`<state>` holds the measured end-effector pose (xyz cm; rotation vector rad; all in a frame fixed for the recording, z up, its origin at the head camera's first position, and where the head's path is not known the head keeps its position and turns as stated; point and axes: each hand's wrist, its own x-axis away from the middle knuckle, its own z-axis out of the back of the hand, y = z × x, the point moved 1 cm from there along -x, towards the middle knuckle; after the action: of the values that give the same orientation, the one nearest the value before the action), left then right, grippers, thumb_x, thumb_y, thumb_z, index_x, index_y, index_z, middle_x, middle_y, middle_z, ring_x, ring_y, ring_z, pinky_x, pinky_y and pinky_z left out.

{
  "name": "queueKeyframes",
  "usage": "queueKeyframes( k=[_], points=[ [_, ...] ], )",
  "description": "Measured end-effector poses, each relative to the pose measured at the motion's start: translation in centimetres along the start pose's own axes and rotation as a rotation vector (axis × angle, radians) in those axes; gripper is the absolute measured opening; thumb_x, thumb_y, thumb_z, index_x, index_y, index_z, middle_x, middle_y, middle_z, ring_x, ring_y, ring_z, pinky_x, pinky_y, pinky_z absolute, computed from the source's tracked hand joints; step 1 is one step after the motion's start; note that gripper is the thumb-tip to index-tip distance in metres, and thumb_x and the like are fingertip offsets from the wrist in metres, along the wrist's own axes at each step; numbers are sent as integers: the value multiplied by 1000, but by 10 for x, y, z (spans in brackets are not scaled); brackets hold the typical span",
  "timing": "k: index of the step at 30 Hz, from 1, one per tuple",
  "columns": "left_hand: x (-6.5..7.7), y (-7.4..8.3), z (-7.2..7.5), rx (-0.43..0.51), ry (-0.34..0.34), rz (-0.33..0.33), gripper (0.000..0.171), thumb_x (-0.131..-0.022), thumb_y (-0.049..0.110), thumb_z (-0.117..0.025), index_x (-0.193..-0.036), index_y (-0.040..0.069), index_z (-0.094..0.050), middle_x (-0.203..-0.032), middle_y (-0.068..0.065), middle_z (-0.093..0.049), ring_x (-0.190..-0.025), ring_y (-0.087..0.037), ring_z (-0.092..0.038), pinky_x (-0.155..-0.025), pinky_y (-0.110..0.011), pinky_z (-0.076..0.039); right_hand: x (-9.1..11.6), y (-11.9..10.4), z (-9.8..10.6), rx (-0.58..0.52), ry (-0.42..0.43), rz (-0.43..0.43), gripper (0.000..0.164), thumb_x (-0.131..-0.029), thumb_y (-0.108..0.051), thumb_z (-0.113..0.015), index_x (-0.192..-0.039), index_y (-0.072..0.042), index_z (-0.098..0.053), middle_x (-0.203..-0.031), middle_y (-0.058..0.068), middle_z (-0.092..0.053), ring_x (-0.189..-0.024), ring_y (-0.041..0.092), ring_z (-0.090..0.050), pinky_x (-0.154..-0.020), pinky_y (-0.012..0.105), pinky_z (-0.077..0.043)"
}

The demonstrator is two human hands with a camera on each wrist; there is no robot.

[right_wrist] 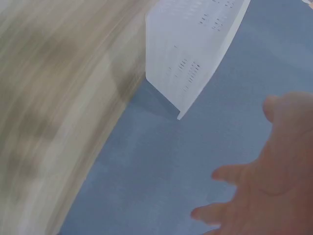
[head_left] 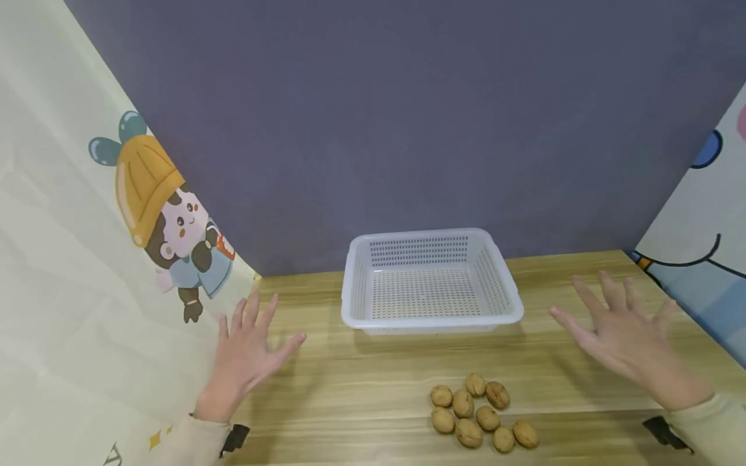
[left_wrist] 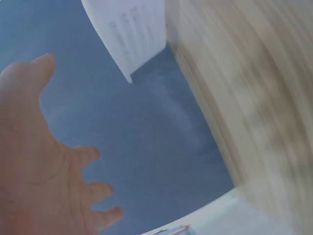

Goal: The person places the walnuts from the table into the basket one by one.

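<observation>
My left hand (head_left: 245, 353) hovers over the table's left side, fingers spread and nothing in it. On the opposite side my right hand (head_left: 629, 336) is held out the same way, also holding nothing. Between them, toward the back, stands a white plastic basket (head_left: 434, 322) with slotted walls and nothing inside. In front of it, slightly right of centre, several walnuts (head_left: 463, 404) lie in a loose cluster on the wood. Both wrist views show the palm with outstretched fingers, apart from the basket's side (left_wrist: 132, 36).
The wood-grain table (head_left: 326, 388) meets a dark blue-grey wall (head_left: 408, 129) right behind the basket. A pale panel with a cartoon figure (head_left: 180, 226) rises at the left edge. Another printed panel (head_left: 688, 220) borders the right.
</observation>
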<state>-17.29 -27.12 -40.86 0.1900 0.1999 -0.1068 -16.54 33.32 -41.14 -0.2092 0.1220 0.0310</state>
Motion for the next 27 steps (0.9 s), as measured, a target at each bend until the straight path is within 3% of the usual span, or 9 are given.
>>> queueKeyframes(
  k=[2, 6, 9, 12, 16, 20, 22, 24, 27],
  points=[
    [1, 2, -3, 37, -13, -5, 98, -97, 74, -54, -167, 9, -30, -174, -30, -19, -157, -57, -21, -122, -81, -15, -1, -1, -2, -29, -7, 32, 87, -107, -65, -42, -168, -6, -23, -167, 43, -12, -147, 75, -12, -99, 98, 5],
    [4, 7, -10, 145, -22, -1, 96, -101, 68, -54, -167, 4, -27, -172, -32, -21, -155, -59, -25, -123, -76, -21, 0, -5, -8, -196, -59, 99, 78, -113, -51, -39, -168, 0, -18, -165, 46, -15, -146, 73, -18, -107, 92, -13],
    [4, 12, -17, 225, 0, -3, 95, -101, 66, -57, -166, 3, -28, -172, -30, -25, -155, -57, -29, -123, -72, -27, 7, -9, -15, -345, -109, 120, 74, -115, -45, -37, -169, 0, -13, -166, 44, -17, -146, 71, -22, -107, 88, -22],
    [4, 19, -24, 304, 23, -17, 92, -100, 62, -63, -166, 5, -31, -171, -26, -30, -155, -53, -32, -123, -71, -29, 17, -15, -23, -431, -122, 123, 73, -115, -42, -42, -168, 0, -16, -164, 41, -29, -141, 68, -36, -105, 83, -35],
    [6, 28, -31, 428, 77, -32, 85, -98, 50, -72, -164, 9, -38, -170, -21, -37, -155, -49, -36, -122, -72, -30, 28, -29, -35, -545, -143, 113, 70, -112, -38, -53, -165, 1, -29, -156, 35, -46, -130, 55, -58, -95, 55, -60],
    [3, 44, -38, 547, 151, -41, 74, -95, 39, -78, -158, 11, -49, -167, -16, -44, -153, -45, -41, -121, -72, -31, 40, -39, -46, -631, -146, 97, 60, -107, -34, -65, -156, -4, -48, -148, 25, -60, -116, 16, -71, -82, 25, -61],
    [0, 56, -42, 599, 177, -48, 68, -95, 35, -79, -153, 11, -54, -164, -14, -47, -151, -44, -44, -121, -71, -33, 47, -43, -51, -663, -158, 96, 53, -104, -31, -70, -150, -7, -55, -143, 21, -64, -107, -1, -68, -79, 24, -60],
    [-4, 67, -45, 642, 196, -65, 63, -94, 32, -80, -149, 10, -59, -162, -14, -51, -150, -43, -46, -120, -71, -35, 53, -46, -58, -696, -198, 94, 49, -102, -29, -73, -145, -8, -60, -140, 18, -67, -103, -9, -64, -78, 25, -60],
    [-9, 80, -47, 669, 214, -96, 56, -93, 30, -81, -142, 10, -64, -159, -11, -54, -147, -41, -50, -118, -70, -37, 61, -49, -68, -725, -280, 109, 49, -99, -28, -77, -141, -9, -63, -137, 17, -69, -100, -6, -64, -74, 25, -58]
  ],
)
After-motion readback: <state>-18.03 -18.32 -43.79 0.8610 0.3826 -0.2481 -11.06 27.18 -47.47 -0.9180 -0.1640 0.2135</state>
